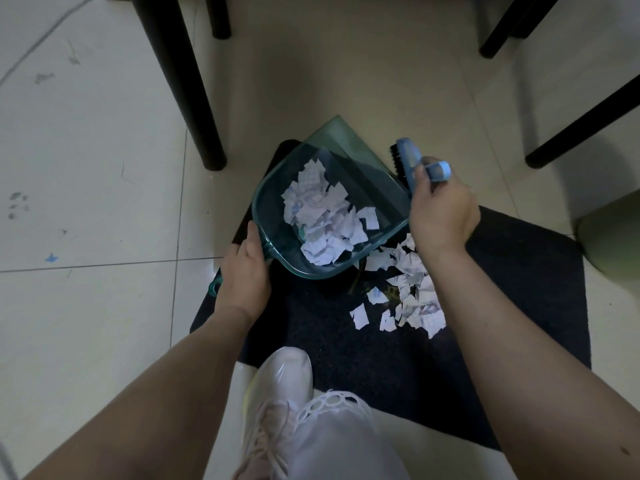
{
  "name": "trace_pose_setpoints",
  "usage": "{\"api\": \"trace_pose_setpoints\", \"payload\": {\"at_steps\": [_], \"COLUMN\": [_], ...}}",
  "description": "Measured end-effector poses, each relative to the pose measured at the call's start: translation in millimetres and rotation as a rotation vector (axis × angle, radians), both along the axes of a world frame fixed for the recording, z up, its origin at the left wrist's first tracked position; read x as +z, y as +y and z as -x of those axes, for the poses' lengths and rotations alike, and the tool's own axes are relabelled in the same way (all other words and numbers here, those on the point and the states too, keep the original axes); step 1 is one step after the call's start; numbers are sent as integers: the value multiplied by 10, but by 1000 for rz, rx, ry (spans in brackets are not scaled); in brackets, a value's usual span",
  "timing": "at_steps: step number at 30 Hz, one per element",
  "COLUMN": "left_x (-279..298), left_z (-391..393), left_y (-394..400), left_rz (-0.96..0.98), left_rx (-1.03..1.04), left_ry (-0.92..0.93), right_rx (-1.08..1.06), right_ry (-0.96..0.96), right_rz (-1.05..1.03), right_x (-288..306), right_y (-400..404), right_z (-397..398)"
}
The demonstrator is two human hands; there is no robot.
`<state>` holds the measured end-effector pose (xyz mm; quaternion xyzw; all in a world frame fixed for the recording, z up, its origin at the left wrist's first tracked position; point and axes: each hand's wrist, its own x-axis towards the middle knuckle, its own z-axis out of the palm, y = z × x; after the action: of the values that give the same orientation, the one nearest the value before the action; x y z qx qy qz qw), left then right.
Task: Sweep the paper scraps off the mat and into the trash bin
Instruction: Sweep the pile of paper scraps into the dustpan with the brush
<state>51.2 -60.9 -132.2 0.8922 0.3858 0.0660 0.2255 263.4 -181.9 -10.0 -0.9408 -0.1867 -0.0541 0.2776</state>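
A clear teal dustpan (363,161) is tilted above the dark mat (519,271), with a heap of white paper scraps (325,216) inside it. My left hand (244,271) grips the dustpan's handle at its lower left. My right hand (441,213) holds a blue hand brush (410,161) with black bristles, just right of the pan's edge. More loose paper scraps (408,292) lie on the mat below my right wrist. At the right edge a pale green trash bin (613,237) is partly in view.
Black chair or table legs (183,84) stand on the tiled floor at the upper left, with more legs (581,123) at the upper right. My white shoe (277,410) and trouser leg rest at the mat's near edge.
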Motion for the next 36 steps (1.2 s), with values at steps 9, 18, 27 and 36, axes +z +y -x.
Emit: {"api": "trace_pose_setpoints", "payload": {"at_steps": [9,18,27,36], "left_x": [-142,-89,-38,62], "left_z": [-17,79,135,477], "left_y": [-41,69,284,613], "left_rz": [-225,-202,-317,-312], "left_rx": [-100,-69,-64,-289], "left_ry": [49,189,309,550], "right_rx": [85,-215,-320,-521], "right_ry": [9,127,806,567], "right_rz": [57,-139,-196,-251], "right_x": [-73,-39,-746,-845], "right_y": [68,-48,-547,-724], "right_z": [-20,-74,346,314]}}
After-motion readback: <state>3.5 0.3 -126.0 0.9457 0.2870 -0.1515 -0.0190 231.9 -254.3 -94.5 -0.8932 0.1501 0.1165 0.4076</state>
